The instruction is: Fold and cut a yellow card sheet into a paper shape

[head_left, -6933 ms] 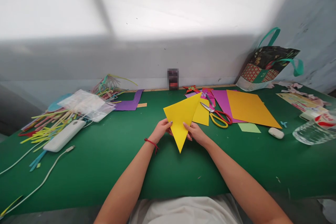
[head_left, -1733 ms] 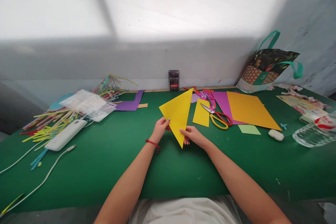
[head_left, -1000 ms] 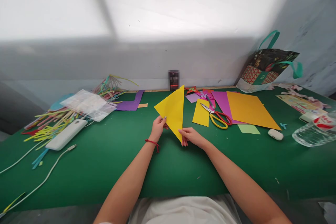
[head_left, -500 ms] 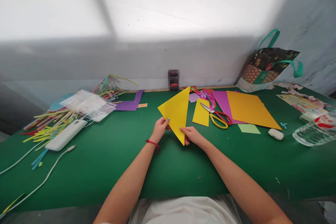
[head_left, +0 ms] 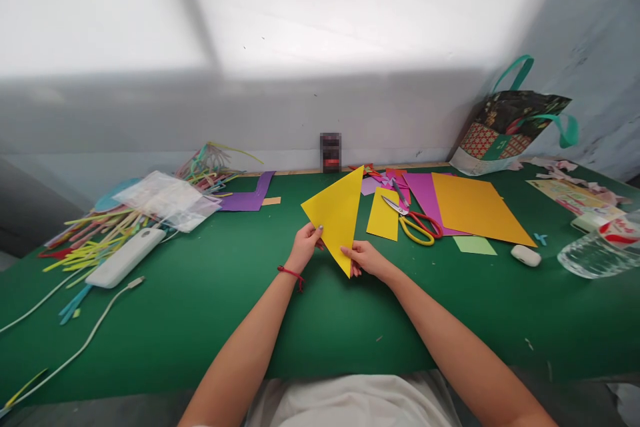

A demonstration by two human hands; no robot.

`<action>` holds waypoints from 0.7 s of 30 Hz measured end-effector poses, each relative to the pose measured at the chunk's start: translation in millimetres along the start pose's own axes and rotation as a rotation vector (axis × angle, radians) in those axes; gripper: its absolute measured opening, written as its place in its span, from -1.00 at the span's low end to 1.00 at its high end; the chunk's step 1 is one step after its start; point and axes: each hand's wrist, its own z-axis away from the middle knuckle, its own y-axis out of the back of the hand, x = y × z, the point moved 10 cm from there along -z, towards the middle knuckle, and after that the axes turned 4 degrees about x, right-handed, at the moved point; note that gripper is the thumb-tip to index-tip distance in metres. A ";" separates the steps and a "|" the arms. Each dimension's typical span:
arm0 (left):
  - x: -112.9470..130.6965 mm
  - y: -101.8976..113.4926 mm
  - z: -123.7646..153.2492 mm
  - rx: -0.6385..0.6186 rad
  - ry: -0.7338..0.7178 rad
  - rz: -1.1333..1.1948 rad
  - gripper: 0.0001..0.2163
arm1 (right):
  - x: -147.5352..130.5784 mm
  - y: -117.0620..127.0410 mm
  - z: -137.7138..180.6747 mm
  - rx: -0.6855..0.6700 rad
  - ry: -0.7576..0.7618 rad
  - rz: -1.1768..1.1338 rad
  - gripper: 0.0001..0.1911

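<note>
A triangular piece of yellow paper (head_left: 337, 213) is held up in front of me, one corner pointing up and one pointing down toward me. My left hand (head_left: 305, 245) pinches its lower left edge, thumb on the front. Near the bottom corner my right hand (head_left: 366, 259) grips the right edge, also with the thumb in front. The other fingers are partly hidden behind the sheet. Scissors (head_left: 413, 220) with red and yellow handles lie just right of the paper, partly on a yellow rectangle of paper (head_left: 381, 217).
Orange paper (head_left: 480, 207) overlaps a magenta sheet (head_left: 423, 190) on the green table (head_left: 345, 327). Rightward are a white case (head_left: 525, 255), a plastic bottle (head_left: 597, 253) and a bag (head_left: 505, 130). Leftward lie a white power bank (head_left: 126, 258), colourful strips (head_left: 95, 237) and purple paper (head_left: 243, 201).
The right hand's thumb has slid very slightly left on the yellow paper, and the sheet's top corner has shifted a touch right. Otherwise both hands keep their hold.
</note>
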 end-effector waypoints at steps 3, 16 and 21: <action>0.8 -0.2 0.4 -0.002 -0.002 -0.008 -0.69 | 2.6 1.2 -0.4 0.008 -0.013 0.004 -0.46; 4.9 -6.3 3.2 -0.041 -0.013 -0.002 -0.65 | -4.1 0.3 5.3 0.021 -0.038 0.118 -0.57; -2.1 -10.2 3.9 -0.058 0.026 -0.024 -0.65 | -6.2 3.2 6.9 0.024 -0.025 0.168 -0.66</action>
